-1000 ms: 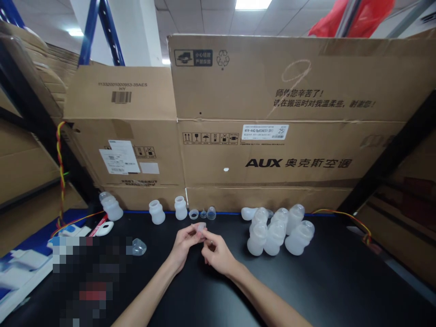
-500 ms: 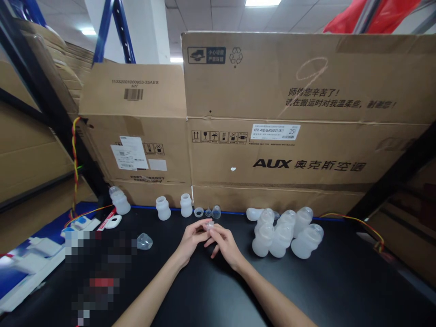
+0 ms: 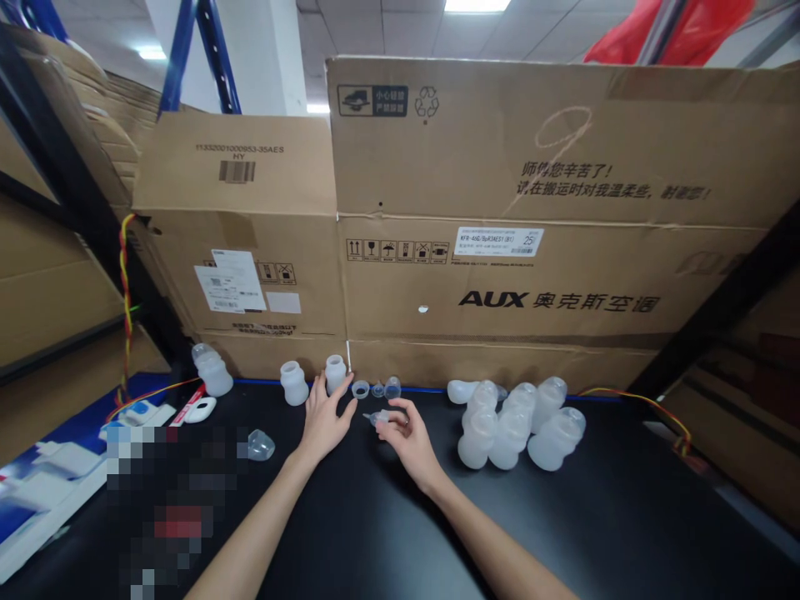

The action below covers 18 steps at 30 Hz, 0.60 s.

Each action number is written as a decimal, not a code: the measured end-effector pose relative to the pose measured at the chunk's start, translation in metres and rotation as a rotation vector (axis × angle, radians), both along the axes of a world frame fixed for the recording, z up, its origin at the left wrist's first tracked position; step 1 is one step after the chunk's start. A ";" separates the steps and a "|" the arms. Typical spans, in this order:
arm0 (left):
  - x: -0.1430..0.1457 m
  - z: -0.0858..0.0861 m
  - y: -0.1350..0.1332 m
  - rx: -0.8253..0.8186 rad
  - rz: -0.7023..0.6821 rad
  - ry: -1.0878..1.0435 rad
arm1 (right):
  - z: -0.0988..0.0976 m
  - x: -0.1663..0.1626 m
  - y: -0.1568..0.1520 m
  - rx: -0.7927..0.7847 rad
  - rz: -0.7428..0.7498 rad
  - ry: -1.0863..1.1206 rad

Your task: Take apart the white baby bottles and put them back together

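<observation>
My left hand (image 3: 326, 421) is stretched out with its fingers apart, close in front of an open-necked translucent bottle (image 3: 336, 370). Whether the fingertips touch that bottle I cannot tell. Between the fingertips of my right hand (image 3: 406, 433) is a small clear teat-like piece (image 3: 377, 418), its narrow tip towards the left. Just behind it lie a translucent ring collar (image 3: 361, 389), a small clear part (image 3: 378, 390) and a clear cap (image 3: 392, 387). Another bottle without a top (image 3: 293, 383) stands left of my left hand.
Several capped bottles (image 3: 509, 437) are grouped on the right of the black table (image 3: 375, 533). One more capped bottle (image 3: 213, 371) stands at the back left, near a white oval object (image 3: 201, 409). A clear cover (image 3: 260, 446) lies on the left. Cardboard (image 3: 500, 275) walls off the back.
My hands were together at the small clear piece. The left hand has let go and moved left and back to the open bottle, its fingers spreading; the right keeps the piece.
</observation>
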State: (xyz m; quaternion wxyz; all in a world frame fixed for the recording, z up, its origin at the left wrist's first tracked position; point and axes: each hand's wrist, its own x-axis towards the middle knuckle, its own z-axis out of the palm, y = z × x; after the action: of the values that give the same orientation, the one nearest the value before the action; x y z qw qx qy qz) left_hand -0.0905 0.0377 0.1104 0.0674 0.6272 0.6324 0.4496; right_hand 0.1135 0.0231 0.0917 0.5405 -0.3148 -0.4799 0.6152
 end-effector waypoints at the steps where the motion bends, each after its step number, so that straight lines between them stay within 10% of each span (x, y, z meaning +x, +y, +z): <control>1: 0.000 -0.001 0.000 -0.004 0.003 0.021 | 0.001 0.000 0.000 0.002 -0.002 -0.002; 11: 0.008 0.004 -0.014 0.109 0.115 -0.047 | -0.001 0.005 0.008 -0.080 -0.123 0.058; 18: 0.017 0.005 -0.027 0.113 -0.269 -0.114 | -0.001 0.009 0.015 -0.109 -0.200 0.188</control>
State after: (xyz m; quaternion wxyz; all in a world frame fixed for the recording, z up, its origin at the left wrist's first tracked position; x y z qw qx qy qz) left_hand -0.0740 0.0103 0.1157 0.1273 0.6825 0.5116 0.5062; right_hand 0.1221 0.0378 0.0909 0.6239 -0.3308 -0.3593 0.6101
